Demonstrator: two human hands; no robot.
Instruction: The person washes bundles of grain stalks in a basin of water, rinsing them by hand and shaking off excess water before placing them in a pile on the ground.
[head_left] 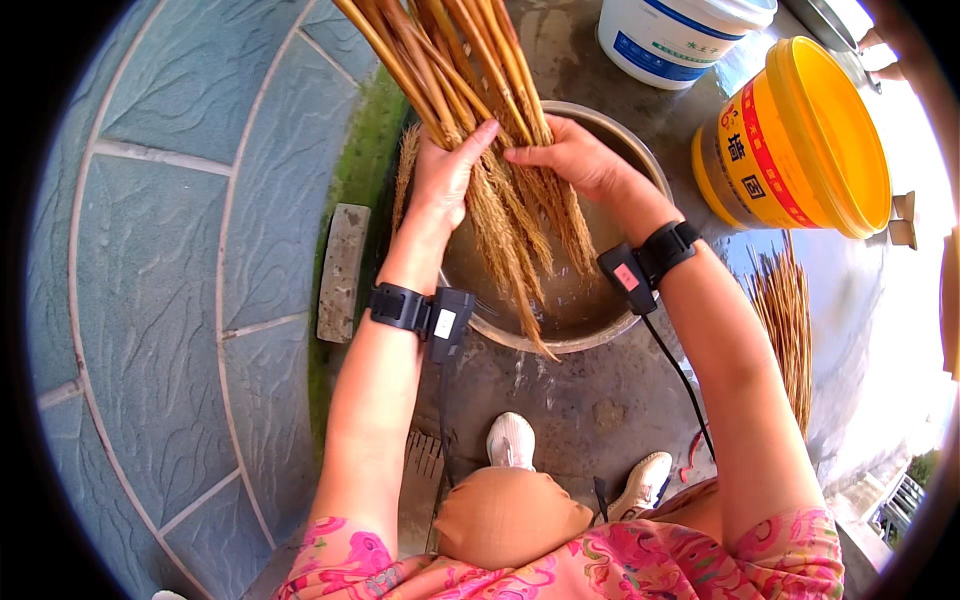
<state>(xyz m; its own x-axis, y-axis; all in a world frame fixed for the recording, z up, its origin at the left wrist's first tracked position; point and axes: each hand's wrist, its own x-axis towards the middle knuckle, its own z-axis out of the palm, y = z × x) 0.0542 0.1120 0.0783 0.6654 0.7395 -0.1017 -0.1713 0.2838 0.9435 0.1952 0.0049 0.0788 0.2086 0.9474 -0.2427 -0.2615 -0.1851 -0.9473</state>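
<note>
Both my hands grip a bundle of long brown stalks (440,70) above a round metal basin (655,165). Bushy tan seed heads (505,230) hang from the bundle down over the basin, and one tip reaches past its near rim. My left hand (447,172) is wrapped round the left part of the stalks, thumb on top. On the right side, my right hand (575,158) closes round other stalks, its thumb pointing toward the left hand. Water lies in the basin under the seed heads.
A yellow bucket (740,170) and a white-and-blue bucket (660,45) stand at the far right. More brown stalks (785,320) lie beyond my right forearm. A concrete block (343,272) sits left of the basin, beside the blue-grey stone wall (160,260). The ground is wet.
</note>
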